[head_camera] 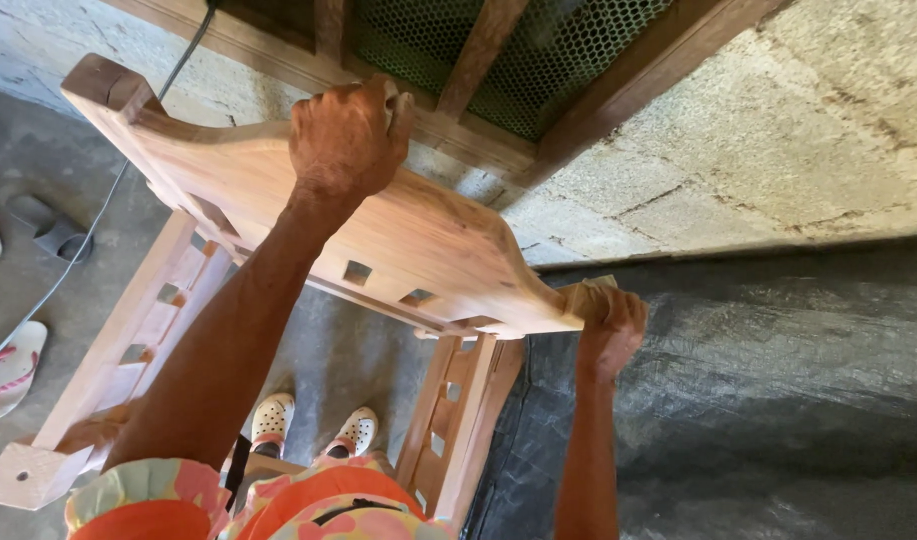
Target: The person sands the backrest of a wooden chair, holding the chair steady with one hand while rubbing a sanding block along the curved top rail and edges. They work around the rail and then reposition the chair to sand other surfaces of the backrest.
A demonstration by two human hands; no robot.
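Observation:
A wooden chair frame point(419, 235) stands in front of me, its broad curved top rail running from upper left to lower right. My left hand point(347, 135) grips the upper edge of that rail near its middle, fingers curled over the far side. My right hand point(609, 325) is at the rail's right end, closed on a small piece of sandpaper point(589, 292) pressed against the wood. Below, the chair's side rails point(129, 340) show several square mortise holes.
A rough block wall point(759, 140) and a wooden frame with green mesh point(539, 45) stand behind the chair. Black plastic sheeting point(759, 400) covers the floor at right. Sandals point(14, 365) and a cable point(89, 225) lie on the concrete at left. My white shoes point(314, 425) show below.

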